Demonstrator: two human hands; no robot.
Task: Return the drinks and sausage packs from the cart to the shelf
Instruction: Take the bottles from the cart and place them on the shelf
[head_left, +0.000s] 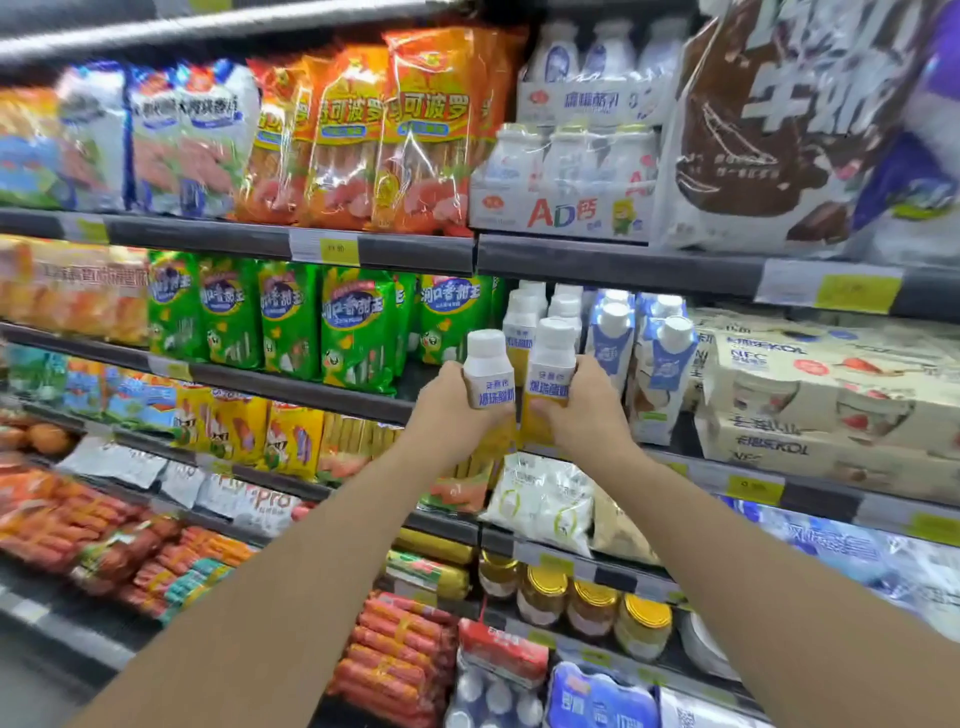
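Both arms reach up to the second shelf from the top. My left hand (451, 410) grips a white-capped yoghurt drink bottle (487, 371) with a white and yellow label. My right hand (584, 410) grips a second, matching bottle (551, 364) right beside it. The two bottles are upright and nearly touching, just in front of a row of the same bottles (524, 319) standing on the shelf. Green sausage packs (358, 327) hang to the left on the same shelf. The cart is out of view.
Orange sausage packs (426, 130) and AD calcium drink multipacks (566, 182) fill the top shelf. Blue-white cartons (665, 364) and boxed cases (831, 389) stand right of the bottles. Lower shelves hold yellow sausage packs (291, 436), jars (592, 608) and red sausages (395, 654).
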